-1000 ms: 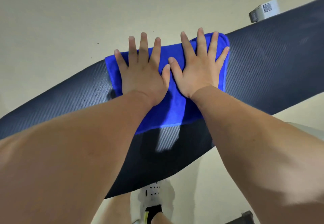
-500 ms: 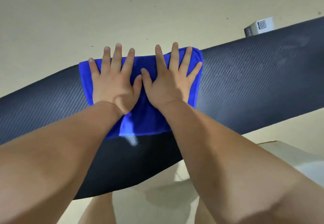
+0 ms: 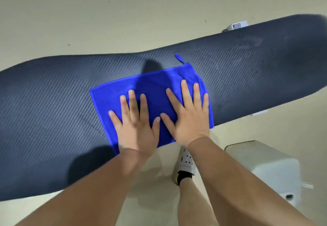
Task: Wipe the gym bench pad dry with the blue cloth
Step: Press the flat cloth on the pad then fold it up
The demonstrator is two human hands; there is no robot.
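A long dark bench pad [image 3: 53, 102] with a woven texture runs across the view from lower left to upper right. The blue cloth [image 3: 154, 84] lies folded flat on it, near the pad's front edge, with a small loop tag at its far corner. My left hand [image 3: 136, 128] and my right hand [image 3: 189, 119] press side by side on the cloth's near half, palms down, fingers spread, thumbs almost touching. Neither hand grips the cloth.
Beige floor surrounds the bench. A small white box [image 3: 237, 26] with a printed code sits on the floor behind the pad at the right. A pale rounded object [image 3: 269, 165] stands at the lower right. My foot in a white shoe [image 3: 185, 163] is below the pad's front edge.
Both hands have slid the cloth from the pad's far edge back to its near edge. The cloth's far part and loop tag now show beyond my fingertips.
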